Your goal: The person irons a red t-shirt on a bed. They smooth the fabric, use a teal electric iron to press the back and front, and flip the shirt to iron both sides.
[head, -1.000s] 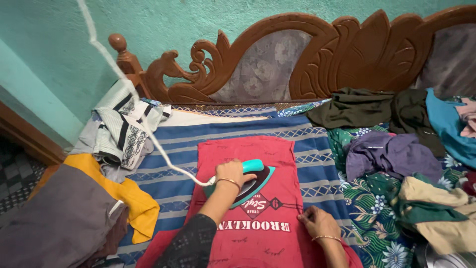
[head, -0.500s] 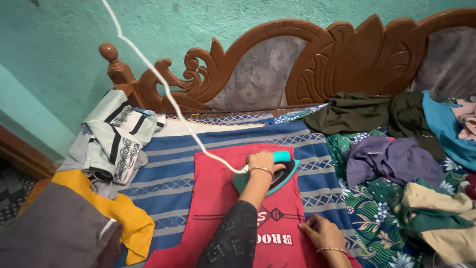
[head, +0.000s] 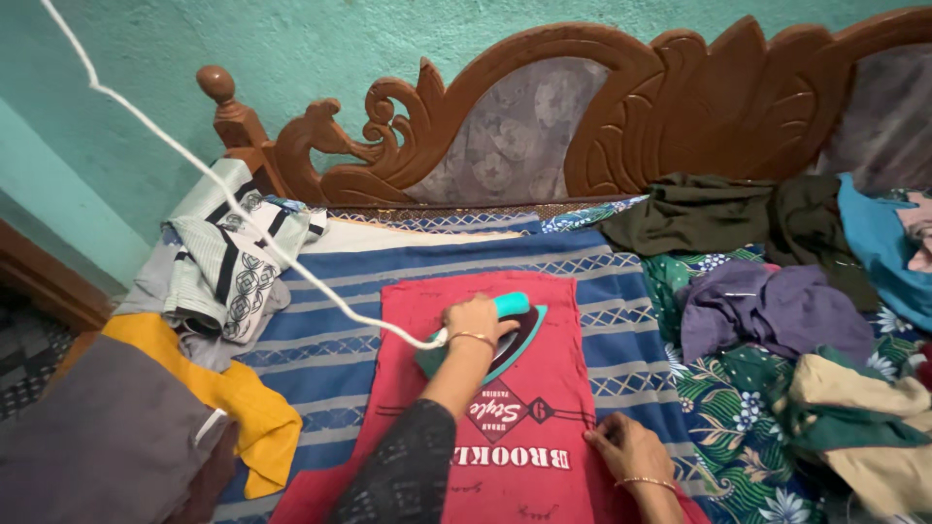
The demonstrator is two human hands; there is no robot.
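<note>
— What is the left hand (head: 473, 320) doing?
— Its fingers are wrapping tight around the teal iron (head: 495, 335), which is resting flat on the red shirt (head: 485, 408), its white cord (head: 243, 218) trailing away up-left.
— And the right hand (head: 629, 448)?
— Its fingers are lying together, pressing the shirt's edge onto the bed (head: 330, 330).

Left hand (head: 473, 318) fisted, right hand (head: 629, 449) flat.

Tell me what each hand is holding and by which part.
The left hand grips the iron by its teal handle. The right hand holds nothing; it presses flat on the red shirt at its right edge.
</note>
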